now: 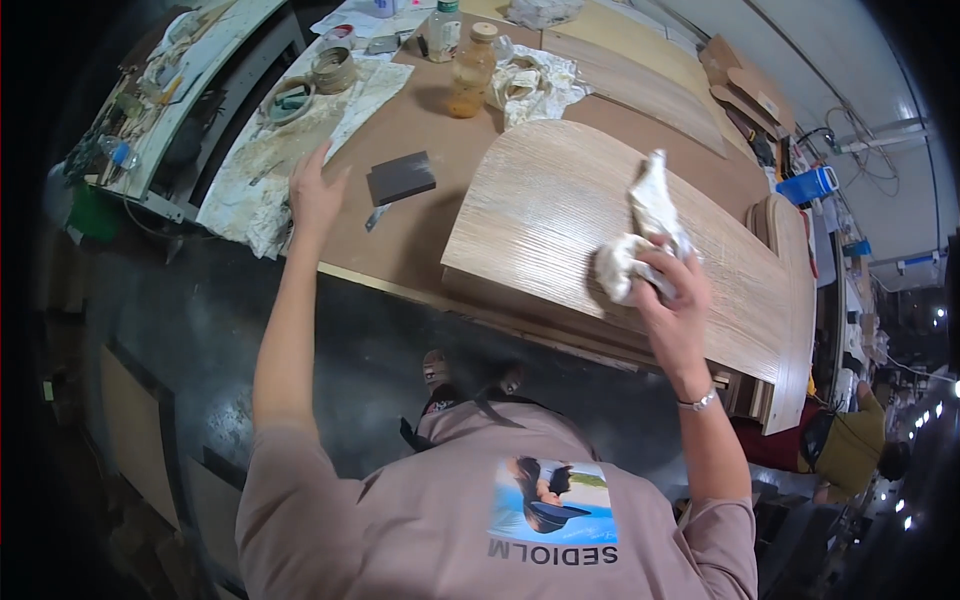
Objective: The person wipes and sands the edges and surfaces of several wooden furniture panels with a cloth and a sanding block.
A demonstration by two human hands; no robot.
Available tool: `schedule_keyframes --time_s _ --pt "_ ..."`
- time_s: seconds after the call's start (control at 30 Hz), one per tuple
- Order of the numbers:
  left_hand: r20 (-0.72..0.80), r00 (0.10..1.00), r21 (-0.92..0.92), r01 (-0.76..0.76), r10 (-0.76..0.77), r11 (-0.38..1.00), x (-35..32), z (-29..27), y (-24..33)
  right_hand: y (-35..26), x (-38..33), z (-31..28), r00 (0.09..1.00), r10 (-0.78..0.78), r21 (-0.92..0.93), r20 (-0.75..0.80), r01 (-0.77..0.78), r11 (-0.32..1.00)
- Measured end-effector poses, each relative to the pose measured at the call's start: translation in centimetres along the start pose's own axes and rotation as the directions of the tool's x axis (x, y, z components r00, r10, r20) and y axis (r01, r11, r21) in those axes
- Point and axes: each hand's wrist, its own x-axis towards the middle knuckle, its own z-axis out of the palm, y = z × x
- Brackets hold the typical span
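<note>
My right hand (675, 295) is closed round a crumpled white rag (655, 200) and presses it on the pale wood-grain panel (560, 200). This panel has a rounded far corner and a shiny surface, and lies on a stack of wooden parts. Over the left part of the bench, my left hand (316, 190) is held out, fingers apart and nothing in them. A dark grey rectangular block (402, 178) rests on the brown bench top to its right. Beside that block, a small flat metal piece (376, 217) lies close to the front edge.
Beyond the panel stand an amber jar (472, 75) and a bottle (443, 30), with another rag (540, 85) alongside. Round containers (333, 70) sit on a stained cloth (245, 190) at left. Far right, a person (850, 440) is near the bench end.
</note>
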Motion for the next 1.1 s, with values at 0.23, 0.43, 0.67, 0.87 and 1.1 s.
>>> schedule_keyframes --time_s 0.23,0.43,0.67,0.87,1.1 --pt "0.291 0.787 -0.494 -0.363 0.544 0.790 -4.6 -3.8 26.4 -3.2 4.7 1.9 0.944 0.228 0.697 0.238 -0.330 0.636" --pt "0.189 0.692 -0.518 -0.532 0.696 0.670 -7.9 -1.2 33.1 14.0 9.9 -3.8 0.999 -0.051 -0.428 0.017 0.053 0.902" --pt "0.286 0.740 -0.441 -0.462 0.608 0.769 -11.3 -0.5 29.8 16.1 9.9 -3.7 0.996 0.039 -0.527 0.077 0.008 0.850" --pt "0.105 0.942 -0.111 -0.308 0.319 0.945 -7.7 -8.6 16.9 14.8 9.7 -3.4 0.998 0.042 -0.588 0.042 -0.009 0.809" --pt "0.209 0.739 -0.461 -0.503 0.641 0.731 -9.2 -3.5 29.6 14.4 9.7 -3.4 0.998 0.053 -0.564 0.028 -0.028 0.825"
